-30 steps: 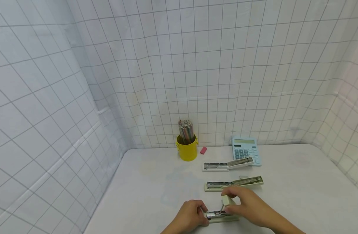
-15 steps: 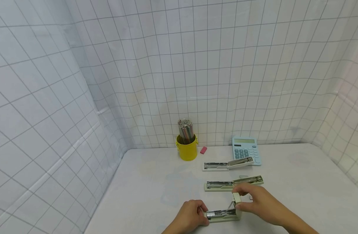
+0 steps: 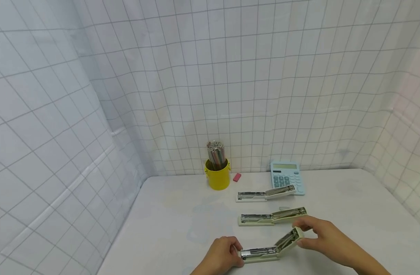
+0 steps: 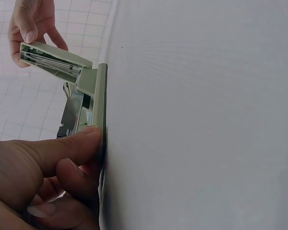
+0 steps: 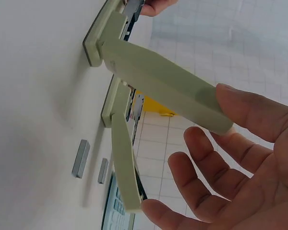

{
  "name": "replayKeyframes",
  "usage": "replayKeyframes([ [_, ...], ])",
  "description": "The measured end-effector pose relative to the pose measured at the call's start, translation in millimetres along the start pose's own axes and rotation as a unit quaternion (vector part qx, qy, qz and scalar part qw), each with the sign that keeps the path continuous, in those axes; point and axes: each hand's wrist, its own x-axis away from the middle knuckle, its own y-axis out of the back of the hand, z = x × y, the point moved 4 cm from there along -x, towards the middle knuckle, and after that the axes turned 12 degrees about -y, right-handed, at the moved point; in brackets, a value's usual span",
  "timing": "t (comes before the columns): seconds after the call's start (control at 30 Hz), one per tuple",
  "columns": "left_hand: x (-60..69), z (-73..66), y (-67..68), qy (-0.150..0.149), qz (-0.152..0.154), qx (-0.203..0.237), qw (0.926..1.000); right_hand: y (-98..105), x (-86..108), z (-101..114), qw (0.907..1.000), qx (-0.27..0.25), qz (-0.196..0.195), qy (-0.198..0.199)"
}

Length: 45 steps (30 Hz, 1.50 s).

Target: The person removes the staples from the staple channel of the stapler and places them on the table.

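Note:
A pale green stapler (image 3: 259, 259) lies on the table with its top arm swung up and back to the right. My left hand (image 3: 221, 253) grips the left end of its base; the thumb presses the base's edge in the left wrist view. My right hand (image 3: 321, 240) pinches the free end of the raised arm (image 5: 158, 79) between thumb and index finger, the other fingers loosely bent. Inside the base the metal magazine (image 4: 73, 112) shows. Behind lies a second pale green stapler (image 3: 256, 220), unfolded, and farther back a white one (image 3: 252, 196), also unfolded.
Two grey staple strips, a nearer one (image 5: 80, 158) and a farther one (image 5: 103, 171), lie on the table right of the staplers. At the back stand a yellow bucket (image 3: 218, 180) of pencils, a pink eraser (image 3: 237, 177) and a blue calculator (image 3: 286, 172). Gridded cloth hangs behind.
My right hand has moved right, swinging the stapler's top arm from upright over the base to tilted back on the right. My left hand has stayed on the base.

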Motion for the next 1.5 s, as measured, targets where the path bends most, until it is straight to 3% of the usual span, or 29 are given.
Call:
replayKeyframes([
  [0.2,-1.7,-0.8,0.0,0.004,0.001,-0.004,1.0,9,5.5,-20,0.9982,0.052,-0.023,0.02],
  [0.43,-4.5,-2.5,-0.9,-0.009,0.0,-0.023,0.9997,11,5.6,-39,0.9825,0.178,-0.043,0.034],
  [0.73,-5.5,-3.3,-1.5,-0.009,0.0,-0.022,0.9997,5,2.2,-53,0.9712,0.232,-0.048,0.02],
  [0.9,-5.1,-3.7,0.2,-0.005,0.001,-0.025,0.9997,4,3.6,-48,0.9697,0.237,-0.055,0.019],
  [0.97,-5.0,-3.6,0.5,-0.002,0.001,-0.022,0.9997,6,5.9,-40,0.9689,0.234,-0.077,0.026],
  [1.07,-4.6,-3.4,0.3,0.001,0.002,-0.016,0.9999,9,9.7,-23,0.9695,0.176,-0.149,0.083],
  [1.13,-4.0,-2.7,0.1,0.002,0.001,-0.013,0.9999,9,10.3,-12,0.9741,0.1,-0.172,0.108],
  [1.2,-3.1,-1.9,0.1,0.002,0.0,-0.015,0.9999,3,6.5,-3,0.9847,0.001,-0.137,0.108],
  [1.27,-2.0,-1.5,0.3,0.0,-0.002,-0.015,0.9999,-12,-0.6,4,0.9926,-0.085,-0.059,0.064],
  [1.37,-0.6,-1.2,0.2,-0.003,-0.003,-0.012,0.9999,-48,-11.7,13,0.9841,-0.162,0.071,-0.001],
  [1.5,0.0,-1.7,-1.8,-0.009,-0.005,-0.007,0.9999,-91,-21.4,21,0.9685,-0.168,0.183,0.012],
])
